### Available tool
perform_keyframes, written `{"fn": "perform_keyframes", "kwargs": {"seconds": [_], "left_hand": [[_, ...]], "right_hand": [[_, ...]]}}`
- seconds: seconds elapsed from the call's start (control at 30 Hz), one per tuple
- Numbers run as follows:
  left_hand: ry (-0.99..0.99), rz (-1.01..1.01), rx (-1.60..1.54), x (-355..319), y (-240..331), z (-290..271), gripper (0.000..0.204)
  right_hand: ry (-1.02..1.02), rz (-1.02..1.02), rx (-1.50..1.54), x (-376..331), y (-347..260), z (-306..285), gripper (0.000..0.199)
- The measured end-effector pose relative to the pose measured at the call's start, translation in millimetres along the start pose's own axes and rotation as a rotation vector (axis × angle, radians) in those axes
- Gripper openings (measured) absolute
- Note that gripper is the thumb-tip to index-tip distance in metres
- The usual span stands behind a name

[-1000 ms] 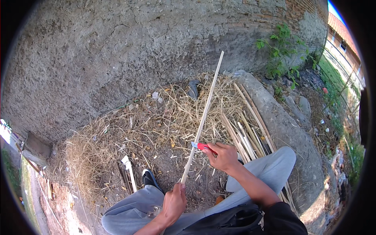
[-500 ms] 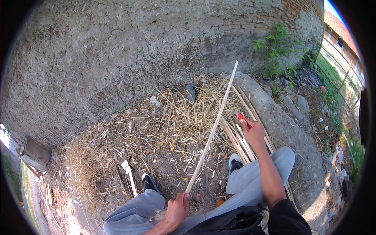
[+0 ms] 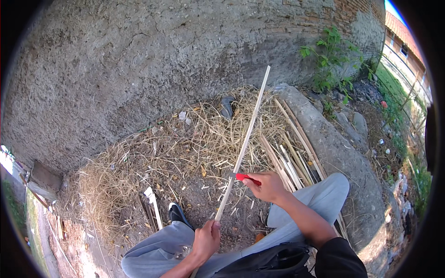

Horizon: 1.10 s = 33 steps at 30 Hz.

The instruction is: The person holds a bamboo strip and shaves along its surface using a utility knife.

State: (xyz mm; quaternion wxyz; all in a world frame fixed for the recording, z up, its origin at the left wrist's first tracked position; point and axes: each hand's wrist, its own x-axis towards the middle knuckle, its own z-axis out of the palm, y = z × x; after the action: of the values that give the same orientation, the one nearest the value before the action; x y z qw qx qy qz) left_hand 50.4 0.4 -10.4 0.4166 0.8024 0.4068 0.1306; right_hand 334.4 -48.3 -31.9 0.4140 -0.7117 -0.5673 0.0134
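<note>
A long pale strip of split wood or bamboo (image 3: 249, 132) slants up and away from my lap, its far end near the wall. Wrapped round its lower part, my left hand (image 3: 207, 239) is closed. My right hand (image 3: 268, 186) grips a red-handled knife (image 3: 248, 179). The short grey blade lies against the strip, partway up from the left hand. Both of my knees are bent out to the sides, with the strip between them.
A bundle of similar strips (image 3: 289, 167) lies beside my right leg. Straw (image 3: 232, 125) and small shavings cover the ground. Ahead rises a rough grey wall (image 3: 153, 60); a concrete ledge (image 3: 315, 125) runs along the right. Shorter pieces (image 3: 152, 206) lie near my left shoe (image 3: 178, 215).
My right hand has moved left and nearer, bringing the knife from above the bundle onto the strip. The strip's far end has shifted slightly left.
</note>
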Motion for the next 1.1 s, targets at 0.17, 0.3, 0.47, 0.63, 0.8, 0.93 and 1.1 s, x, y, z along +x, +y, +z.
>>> {"fn": "perform_keyframes", "kwargs": {"seconds": [0.17,0.3,0.47,0.63,0.8,0.93,1.1], "left_hand": [[-0.064,-0.029,-0.136,3.9,1.2,-3.9,0.026],[-0.123,-0.061,-0.225,-0.1,2.6,-4.3,0.031],[-0.143,-0.097,-0.262,-2.6,10.4,-8.4,0.032],[-0.117,-0.083,-0.272,1.7,7.9,-7.1,0.032],[-0.134,-0.108,-0.296,-2.0,10.3,-8.3,0.033],[-0.144,-0.104,-0.279,-1.0,14.4,-8.7,0.032],[-0.091,-0.048,-0.172,-2.5,17.1,-5.0,0.032]], "right_hand": [[0.003,-0.076,0.003,-2.1,-12.2,3.6,0.035],[0.021,-0.037,-0.01,2.6,-6.6,-3.7,0.036],[0.008,-0.056,-0.016,1.3,-1.6,-11.5,0.035],[0.039,-0.083,-0.014,-0.4,-16.1,-6.8,0.031],[0.063,-0.113,-0.022,1.2,-15.6,-6.6,0.032],[0.068,-0.081,-0.06,2.4,-18.6,-6.0,0.033],[0.087,-0.041,-0.076,0.9,-12.0,3.1,0.035]]}}
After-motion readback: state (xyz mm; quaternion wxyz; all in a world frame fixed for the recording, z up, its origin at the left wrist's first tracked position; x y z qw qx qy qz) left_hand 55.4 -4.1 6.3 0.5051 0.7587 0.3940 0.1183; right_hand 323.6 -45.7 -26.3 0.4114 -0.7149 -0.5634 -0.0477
